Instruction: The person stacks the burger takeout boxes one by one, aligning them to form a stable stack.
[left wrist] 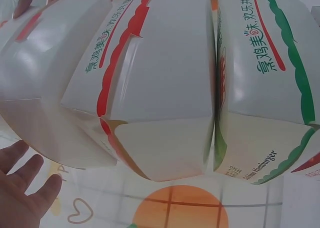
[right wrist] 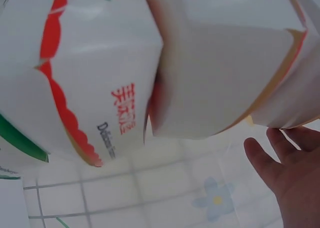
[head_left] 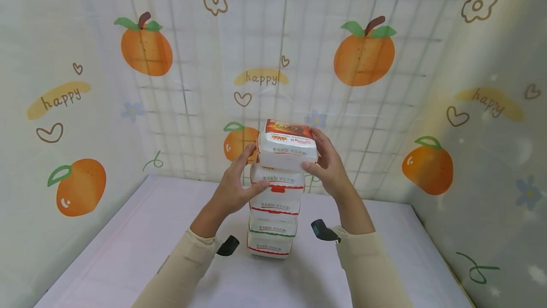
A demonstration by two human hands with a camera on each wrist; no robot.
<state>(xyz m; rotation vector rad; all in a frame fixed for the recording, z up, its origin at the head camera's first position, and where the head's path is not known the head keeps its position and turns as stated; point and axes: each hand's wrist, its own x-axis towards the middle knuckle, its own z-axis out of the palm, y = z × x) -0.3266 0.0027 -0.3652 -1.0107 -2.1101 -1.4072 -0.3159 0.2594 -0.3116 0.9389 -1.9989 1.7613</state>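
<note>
A column of several white burger boxes (head_left: 277,206) with red and green scalloped trim stands on the table. My right hand (head_left: 335,170) grips the topmost burger box (head_left: 288,149), thumb at its front right corner and fingers on its far right side. That box sits offset to the right and tilted over the one below. My left hand (head_left: 232,187) is beside the upper left of the column, its thumb across the second box by the red tab. In the left wrist view, its other fingers (left wrist: 42,193) are spread, apart from the boxes.
The column stands on a pale table (head_left: 171,218) below a white curtain (head_left: 256,23) printed with oranges. Grid lines show through the curtain at the back. Black wrist cameras (head_left: 228,246) project inward from both cuffs.
</note>
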